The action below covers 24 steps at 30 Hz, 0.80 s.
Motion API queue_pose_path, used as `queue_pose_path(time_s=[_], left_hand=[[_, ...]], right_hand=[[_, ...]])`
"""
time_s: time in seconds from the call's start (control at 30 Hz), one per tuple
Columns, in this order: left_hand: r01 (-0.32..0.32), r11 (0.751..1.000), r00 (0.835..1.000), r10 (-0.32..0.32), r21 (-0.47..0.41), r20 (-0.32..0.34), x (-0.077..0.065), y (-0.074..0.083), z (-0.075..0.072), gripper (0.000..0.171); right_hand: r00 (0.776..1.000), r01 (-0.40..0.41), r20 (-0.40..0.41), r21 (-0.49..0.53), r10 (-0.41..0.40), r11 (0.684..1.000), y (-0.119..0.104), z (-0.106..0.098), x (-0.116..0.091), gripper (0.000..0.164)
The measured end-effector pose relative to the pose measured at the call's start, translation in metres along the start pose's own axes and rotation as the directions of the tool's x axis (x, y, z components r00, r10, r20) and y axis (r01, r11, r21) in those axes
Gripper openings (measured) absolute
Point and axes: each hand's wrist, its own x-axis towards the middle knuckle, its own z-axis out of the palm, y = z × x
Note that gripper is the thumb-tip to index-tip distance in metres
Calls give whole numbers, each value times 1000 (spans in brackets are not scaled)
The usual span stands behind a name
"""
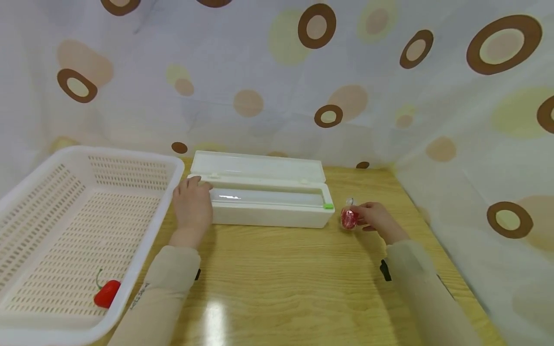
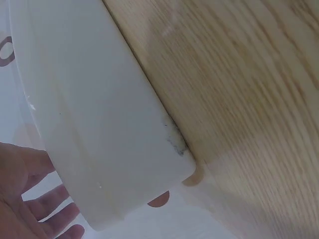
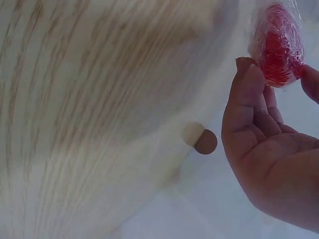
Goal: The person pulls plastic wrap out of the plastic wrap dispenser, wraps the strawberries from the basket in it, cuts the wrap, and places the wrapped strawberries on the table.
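Note:
Between the thumb and fingers of my right hand (image 1: 377, 220) is a red pepper (image 1: 348, 218) wrapped in clear film, at the right end of the cling film dispenser (image 1: 268, 217). The right wrist view shows the crinkled film around the pepper (image 3: 277, 47) closely, with my right hand (image 3: 271, 129) pinching its lower end. My left hand (image 1: 193, 204) rests on the dispenser's left end. In the left wrist view, the fingers of my left hand (image 2: 25, 191) touch the edge of the white dispenser (image 2: 109, 124). Its lid (image 1: 259, 167) stands raised, with a film roll (image 1: 268, 197) inside.
A white plastic basket (image 1: 175, 178) stands on the left, with another red pepper (image 1: 107, 294) lying in its near right corner. A green slider (image 1: 329, 206) sits at the dispenser's front right. Behind the wooden table (image 1: 285, 283) hangs a dotted curtain (image 1: 268, 72), which also runs along the right side.

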Motion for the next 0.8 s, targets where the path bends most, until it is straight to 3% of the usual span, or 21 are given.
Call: queue_pose_path(time_s=[0.17,0.37,0.47,0.57,0.63,0.7,0.8], left_hand=[[2,1000,999,-3,-17,-32,2,-1,3,22],[11,999,1000,-12,-31,-8,5,-2,2,35],[19,999,1000,-18,-33,20,6,-2,1,34],[24,999,999,-23,-27,46,8,-2,1,27],[27,999,998,-25,-27,53,9,-3,2,23],[27,999,998,-26,-23,56,10,-4,3,22],[21,1000,999,-20,-14,51,11,-4,3,20]], right_hand=[[1000,-19,18,-15,20,1000,4,6,6,62],[1000,-1,-15,-65,0,998,7,10,13,59],[996,38,-69,-137,-48,990,5,9,9,66],[970,127,-178,-197,-163,972,-5,9,-1,70],[932,243,-212,-241,-295,940,-19,11,-9,65],[887,367,-175,-297,-428,882,-33,15,-16,57],[810,518,-30,-431,-585,739,-49,26,-23,44]])
